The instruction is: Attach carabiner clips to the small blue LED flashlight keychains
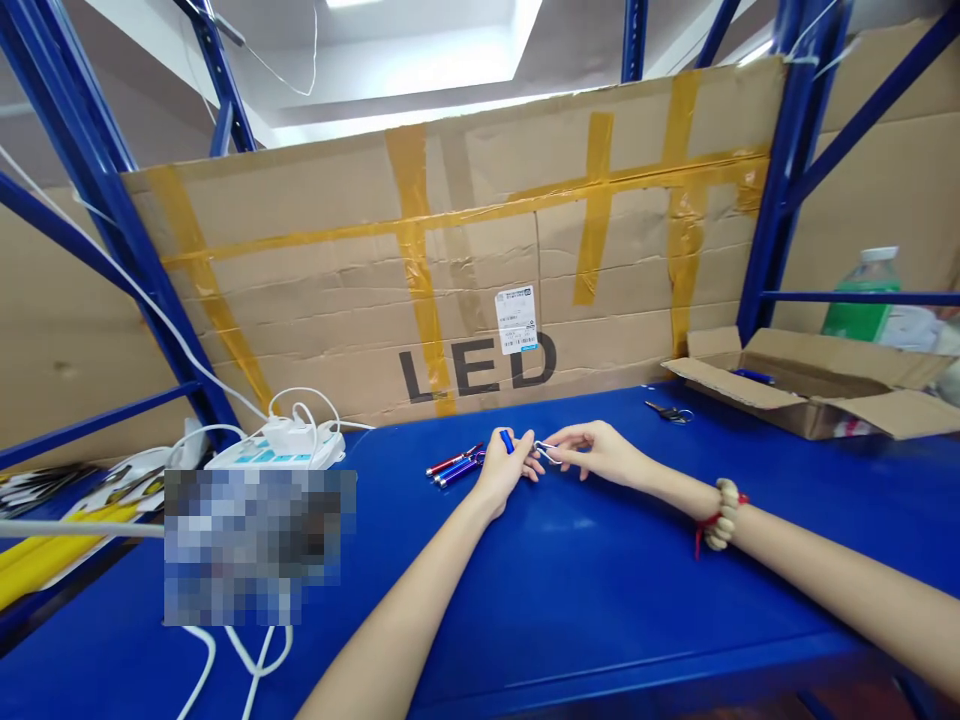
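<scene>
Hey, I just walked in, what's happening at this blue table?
A person sits at a blue table with both hands out in front. The left hand holds a small blue pen-like item, and the right hand pinches a little metal clip or ring right beside it. A few more red and blue ones lie just left of the hands. An open cardboard box sits to the right, a white power strip to the left.

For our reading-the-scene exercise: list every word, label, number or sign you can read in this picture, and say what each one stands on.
"LED": large dark letters on the cardboard sheet behind the blue table.
White sticker on that cardboard, over the letters: print too small to read.
Green bottle at the far right: label too blurred to read.
Pixelated patch at the left: nothing legible.
</scene>
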`<state>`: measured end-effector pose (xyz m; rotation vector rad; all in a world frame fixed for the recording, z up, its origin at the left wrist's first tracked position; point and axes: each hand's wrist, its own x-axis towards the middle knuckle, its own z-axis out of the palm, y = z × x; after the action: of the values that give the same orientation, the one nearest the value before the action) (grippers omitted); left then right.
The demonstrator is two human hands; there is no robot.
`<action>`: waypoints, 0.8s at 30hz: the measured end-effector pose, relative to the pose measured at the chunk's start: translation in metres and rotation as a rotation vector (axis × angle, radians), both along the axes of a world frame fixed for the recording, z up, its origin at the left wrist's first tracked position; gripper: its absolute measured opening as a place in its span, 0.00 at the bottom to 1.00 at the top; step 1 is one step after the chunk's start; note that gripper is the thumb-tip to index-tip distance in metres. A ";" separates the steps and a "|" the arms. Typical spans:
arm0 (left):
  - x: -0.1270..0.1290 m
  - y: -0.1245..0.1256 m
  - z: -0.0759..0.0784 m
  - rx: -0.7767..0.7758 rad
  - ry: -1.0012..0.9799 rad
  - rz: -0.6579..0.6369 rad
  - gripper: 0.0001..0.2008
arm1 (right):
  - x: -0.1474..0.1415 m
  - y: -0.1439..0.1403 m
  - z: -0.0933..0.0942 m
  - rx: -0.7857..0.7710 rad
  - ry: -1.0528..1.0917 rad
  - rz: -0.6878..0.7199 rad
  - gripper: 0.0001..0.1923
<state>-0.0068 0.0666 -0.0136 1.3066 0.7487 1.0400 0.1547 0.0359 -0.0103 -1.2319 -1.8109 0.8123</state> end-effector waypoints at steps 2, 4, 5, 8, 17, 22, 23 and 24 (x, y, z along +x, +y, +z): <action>0.000 0.000 0.000 -0.004 -0.009 -0.007 0.14 | 0.000 0.000 -0.001 0.014 -0.028 0.004 0.24; -0.001 0.000 0.001 -0.015 -0.022 -0.015 0.14 | 0.001 0.002 -0.001 0.078 -0.060 -0.036 0.22; -0.001 -0.001 0.002 -0.026 -0.027 -0.016 0.14 | 0.002 0.003 -0.002 0.126 -0.081 -0.065 0.22; -0.002 -0.005 0.006 -0.071 -0.032 -0.006 0.14 | 0.004 0.004 -0.003 0.214 -0.108 -0.150 0.20; -0.001 -0.003 0.003 -0.052 -0.043 -0.001 0.19 | -0.001 0.001 -0.002 0.172 0.000 -0.134 0.21; -0.002 -0.004 0.002 -0.007 -0.048 -0.029 0.19 | -0.003 0.000 -0.001 0.140 0.026 -0.140 0.22; -0.002 -0.005 0.002 -0.007 -0.049 -0.029 0.19 | -0.003 -0.001 -0.001 0.131 0.022 -0.144 0.22; -0.002 -0.005 0.003 -0.009 -0.047 -0.024 0.19 | -0.003 -0.001 0.000 0.122 0.020 -0.148 0.22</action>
<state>-0.0087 0.0617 -0.0110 1.2761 0.6994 1.0433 0.1513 0.0346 -0.0103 -1.2571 -1.7050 0.6196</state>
